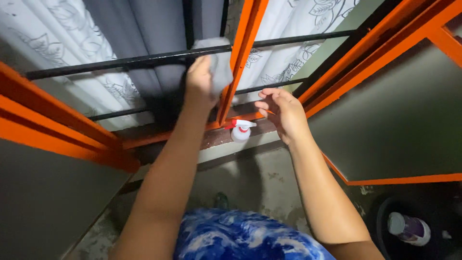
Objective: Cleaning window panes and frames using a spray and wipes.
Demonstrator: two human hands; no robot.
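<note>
The left hand [201, 79] is closed around a grey cloth [217, 62], pressing it to the black bar [120, 61] beside the orange mullion [239, 58], at about 12 o'clock from the person. The right hand [283, 113] hangs open and empty, fingers loosely curled, at 1 o'clock. Between the hands, low on the sill [226, 139], stands a white spray bottle [240, 131] (red trigger, upright). The likely slip: the right hand or forearm could clip the bottle and tip it off the narrow sill. The cloth could also snag where bar meets mullion and pull out of the grip.
</note>
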